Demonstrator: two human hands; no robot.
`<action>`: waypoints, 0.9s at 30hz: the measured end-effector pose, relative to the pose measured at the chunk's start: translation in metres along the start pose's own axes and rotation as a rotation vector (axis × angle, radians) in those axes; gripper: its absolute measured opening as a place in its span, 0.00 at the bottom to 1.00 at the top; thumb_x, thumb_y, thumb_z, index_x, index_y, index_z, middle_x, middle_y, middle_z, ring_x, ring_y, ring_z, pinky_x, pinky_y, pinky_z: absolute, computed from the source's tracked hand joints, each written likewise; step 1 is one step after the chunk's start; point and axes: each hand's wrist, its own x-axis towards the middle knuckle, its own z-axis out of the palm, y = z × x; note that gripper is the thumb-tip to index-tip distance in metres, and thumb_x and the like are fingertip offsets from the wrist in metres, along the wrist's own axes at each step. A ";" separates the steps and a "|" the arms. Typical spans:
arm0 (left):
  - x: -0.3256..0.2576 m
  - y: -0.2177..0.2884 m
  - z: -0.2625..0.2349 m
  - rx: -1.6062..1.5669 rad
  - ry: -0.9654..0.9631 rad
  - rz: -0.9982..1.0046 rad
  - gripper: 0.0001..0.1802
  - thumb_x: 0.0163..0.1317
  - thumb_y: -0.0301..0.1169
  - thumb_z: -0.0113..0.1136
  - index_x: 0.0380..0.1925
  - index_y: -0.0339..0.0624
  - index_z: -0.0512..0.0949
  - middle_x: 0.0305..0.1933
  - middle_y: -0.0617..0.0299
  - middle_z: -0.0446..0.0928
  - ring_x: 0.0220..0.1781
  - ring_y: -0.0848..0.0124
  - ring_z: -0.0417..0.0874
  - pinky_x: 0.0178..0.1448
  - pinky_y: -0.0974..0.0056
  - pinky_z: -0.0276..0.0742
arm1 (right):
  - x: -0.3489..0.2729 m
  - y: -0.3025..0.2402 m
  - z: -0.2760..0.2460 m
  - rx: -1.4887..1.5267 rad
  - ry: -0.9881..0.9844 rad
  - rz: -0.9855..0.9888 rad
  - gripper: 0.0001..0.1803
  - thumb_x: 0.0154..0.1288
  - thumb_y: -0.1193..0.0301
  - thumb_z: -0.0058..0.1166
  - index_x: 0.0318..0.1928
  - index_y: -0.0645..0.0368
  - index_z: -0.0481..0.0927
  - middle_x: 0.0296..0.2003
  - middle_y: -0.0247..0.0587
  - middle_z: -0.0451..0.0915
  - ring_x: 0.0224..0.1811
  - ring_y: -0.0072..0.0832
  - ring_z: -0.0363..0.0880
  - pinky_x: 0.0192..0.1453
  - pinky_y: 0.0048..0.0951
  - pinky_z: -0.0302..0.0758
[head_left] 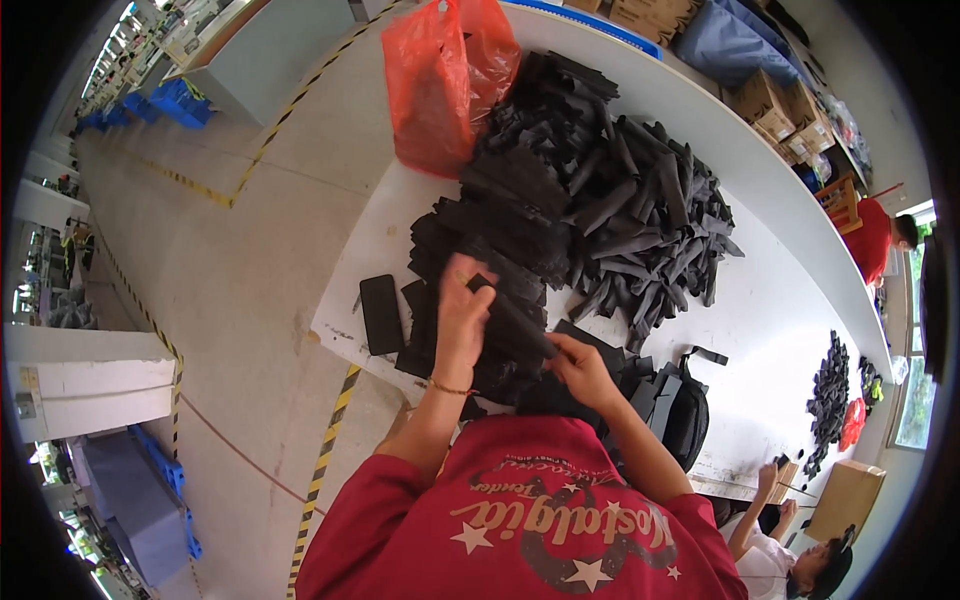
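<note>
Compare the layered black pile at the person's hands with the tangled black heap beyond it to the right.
The layered pile shows mostly flatter, overlapping pieces; the heap shows many curled, roll-like ones. The layered pile has the left hand and right hand at it; the heap is touched by neither. Both are dark and lie on the white table.

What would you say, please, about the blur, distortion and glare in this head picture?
Head view: the white table's right-hand edge bows, and the corners go black; the left hand looks blurred around the fingers, the right hand clearer; highlights gleam on the red bag.
</note>
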 end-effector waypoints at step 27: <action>-0.001 -0.015 0.038 -0.148 0.236 -0.250 0.09 0.61 0.33 0.64 0.32 0.40 0.75 0.26 0.59 0.79 0.20 0.72 0.77 0.23 0.70 0.73 | -0.050 0.017 0.040 -0.340 0.350 -0.197 0.07 0.68 0.76 0.48 0.44 0.64 0.76 0.20 0.40 0.73 0.20 0.25 0.73 0.26 0.27 0.70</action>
